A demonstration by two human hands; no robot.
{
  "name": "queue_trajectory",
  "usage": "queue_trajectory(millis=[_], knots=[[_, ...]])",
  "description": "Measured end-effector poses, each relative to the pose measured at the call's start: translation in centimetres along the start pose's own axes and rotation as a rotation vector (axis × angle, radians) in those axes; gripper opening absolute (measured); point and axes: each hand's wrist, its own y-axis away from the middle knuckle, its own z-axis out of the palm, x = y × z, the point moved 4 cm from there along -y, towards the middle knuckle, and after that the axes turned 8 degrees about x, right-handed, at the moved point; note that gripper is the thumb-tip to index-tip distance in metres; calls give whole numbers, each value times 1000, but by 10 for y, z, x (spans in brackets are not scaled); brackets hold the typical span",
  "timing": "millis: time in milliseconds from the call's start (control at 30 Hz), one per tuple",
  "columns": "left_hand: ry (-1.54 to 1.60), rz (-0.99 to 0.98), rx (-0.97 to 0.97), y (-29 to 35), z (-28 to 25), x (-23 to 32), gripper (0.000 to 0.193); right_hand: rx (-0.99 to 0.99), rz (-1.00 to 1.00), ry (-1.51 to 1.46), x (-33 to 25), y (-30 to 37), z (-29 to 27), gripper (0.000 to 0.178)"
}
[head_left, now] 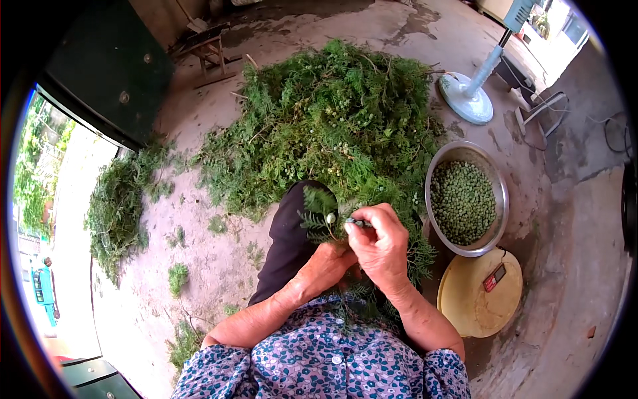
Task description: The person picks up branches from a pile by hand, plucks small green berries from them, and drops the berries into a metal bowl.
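Note:
My left hand (325,269) is closed round the stem of a green conifer sprig (320,211), held up above my lap. One pale round seed cone (330,218) shows on the sprig. Close beside it on the right, my right hand (382,243) pinches a small blue-green seed cone (359,223) between thumb and fingertips. More leafy twigs hang below my wrists. To the right stands a metal basin (503,189) holding many small green cones (463,203). A large heap of cut conifer branches (332,120) lies in front of my knees.
Right of me a round yellow lid or stool top (458,299) carries a red phone (494,277). A fan's round base (468,100) stands at the far right, near a wall. A smaller branch pile (119,206) lies left by the doorway, with loose sprigs (178,278) on the floor.

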Motion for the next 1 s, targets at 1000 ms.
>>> queue_trajectory(millis=[1000], knots=[[346,-291,93,-10,7,-9,11,-25,-156,134,-1,16,-11,18]])
